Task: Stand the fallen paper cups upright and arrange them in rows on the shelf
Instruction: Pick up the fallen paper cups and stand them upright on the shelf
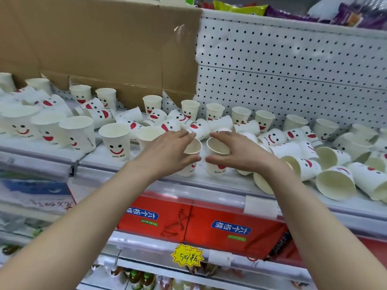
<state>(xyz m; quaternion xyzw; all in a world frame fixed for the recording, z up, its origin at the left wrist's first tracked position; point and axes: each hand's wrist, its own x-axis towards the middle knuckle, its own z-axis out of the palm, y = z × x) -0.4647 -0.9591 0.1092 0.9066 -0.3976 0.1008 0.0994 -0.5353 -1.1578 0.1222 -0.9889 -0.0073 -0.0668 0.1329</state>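
Note:
White paper cups with red smiley faces cover the white shelf (209,181). My left hand (167,151) holds one upright cup (193,148) near the shelf's front, thumb in front and fingers behind the rim. Right beside it, my right hand (236,151) grips a second upright cup (216,164) the same way. Several upright cups (115,141) stand in a front row to the left. A row of upright cups (213,110) lines the back. Fallen cups (199,127) lie heaped in the middle and more fallen cups (335,183) lie at the right.
A brown cardboard sheet (104,49) leans against the white pegboard back wall (293,70). Snack bags (240,6) sit on the shelf above. Below are red packages (209,222) and a yellow price tag (187,256), with bottles (140,279) lower down.

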